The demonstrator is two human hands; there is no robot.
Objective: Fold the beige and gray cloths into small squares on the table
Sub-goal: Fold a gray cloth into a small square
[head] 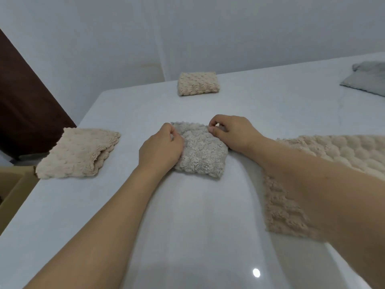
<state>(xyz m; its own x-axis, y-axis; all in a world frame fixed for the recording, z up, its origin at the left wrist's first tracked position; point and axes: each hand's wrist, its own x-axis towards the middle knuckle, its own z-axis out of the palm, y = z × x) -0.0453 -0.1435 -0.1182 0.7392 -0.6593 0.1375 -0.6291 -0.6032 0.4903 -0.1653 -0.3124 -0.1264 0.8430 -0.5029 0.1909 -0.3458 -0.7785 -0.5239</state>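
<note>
Hands meet on the gray cloth in the middle of the table. Left hand and right hand each pinch its far edge. To fold well, the person should line up corners, then press flat.

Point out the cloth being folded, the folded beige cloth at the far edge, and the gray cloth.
gray-beige cloth (203, 155), head view, middle of its top layer.
far folded beige cloth (198, 83), head view, centre of its top.
gray cloth (368, 80), head view, its visible middle.
</note>
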